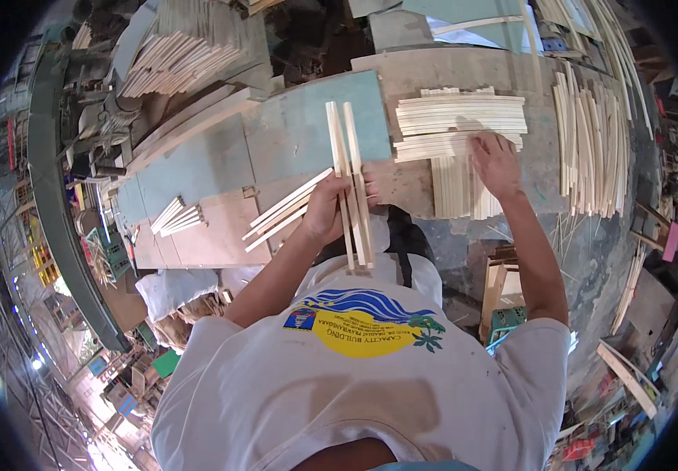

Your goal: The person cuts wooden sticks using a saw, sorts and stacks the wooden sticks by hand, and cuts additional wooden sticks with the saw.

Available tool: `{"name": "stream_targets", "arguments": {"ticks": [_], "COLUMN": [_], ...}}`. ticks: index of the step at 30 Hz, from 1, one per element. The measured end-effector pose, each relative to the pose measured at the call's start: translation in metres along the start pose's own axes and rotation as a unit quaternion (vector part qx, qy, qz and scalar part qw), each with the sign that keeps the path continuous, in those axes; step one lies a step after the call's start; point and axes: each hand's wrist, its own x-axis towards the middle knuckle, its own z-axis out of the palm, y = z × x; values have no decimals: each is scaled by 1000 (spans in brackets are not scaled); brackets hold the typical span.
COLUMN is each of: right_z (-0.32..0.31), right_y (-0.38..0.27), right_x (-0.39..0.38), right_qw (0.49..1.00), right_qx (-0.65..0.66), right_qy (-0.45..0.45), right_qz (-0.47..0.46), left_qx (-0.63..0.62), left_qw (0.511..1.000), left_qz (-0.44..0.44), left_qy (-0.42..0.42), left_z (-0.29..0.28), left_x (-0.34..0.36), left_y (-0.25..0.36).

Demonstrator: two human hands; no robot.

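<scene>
My left hand [329, 208] is closed around several long, pale wooden strips [347, 157], which stand out lengthwise away from and toward my body. Beside that hand, a few more strips [292, 206] lie fanned out on the bench. My right hand [498, 162] rests on a pile of strips [460, 118] laid crosswise, its bent fingers gripping at the near strips. Under and in front of that pile, another layer of strips [450, 188] runs toward me. The fingertips of the right hand are partly hidden by the hand itself.
Green-blue boards [292, 125] cover part of the workbench [213, 251]. A small bundle of strips [176, 217] lies at the left. Long strips [590, 149] are stacked at the right, and a larger stack [178, 63] stands far left. A wooden frame [498, 294] is below the bench edge.
</scene>
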Motion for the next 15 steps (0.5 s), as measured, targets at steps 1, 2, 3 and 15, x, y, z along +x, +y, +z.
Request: {"name": "stream_targets", "arguments": {"ticks": [1,2,3,15], "right_z": [-3,-10,-14,-38], "right_y": [-6,-14,-25,-289], "right_x": [2,5,6,29], "right_qw": [1000,999,998,744], "right_qx": [3,-6,-16,616], "right_qy": [0,24,48,-85], "right_qz": [-5,21,48,247], "left_qx": [-8,-15,-18,-33], "left_qw": [1000,999,1000,996], "left_qz": [-2,-3,1,53], "left_qy": [-14,-29,-25,-62], "left_z": [1,0,-1,-52], "left_x": [-1,-1,-1,1], "left_y": [1,3,3,22]}}
